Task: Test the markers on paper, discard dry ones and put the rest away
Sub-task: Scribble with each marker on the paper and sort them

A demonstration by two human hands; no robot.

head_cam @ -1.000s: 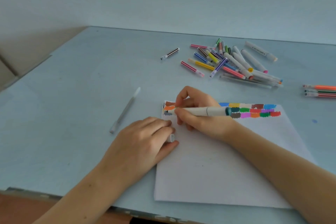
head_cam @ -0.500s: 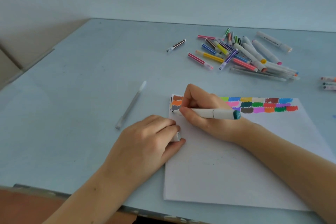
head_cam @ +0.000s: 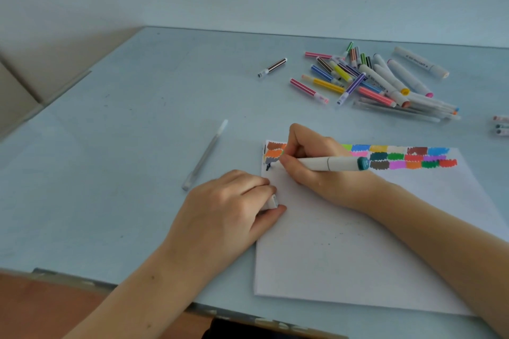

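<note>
Three swatch rows done; right hand pinching marker has dropped its tip onto paper, first dark mark showing; I log ink flowing. Left hand grips cap.

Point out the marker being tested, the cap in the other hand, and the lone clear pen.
white marker (head_cam: pixel 327 164): head view, mid-barrel.
marker cap (head_cam: pixel 272 202): head view, exposed end.
clear pen (head_cam: pixel 205 155): head view, mid-barrel.
</note>
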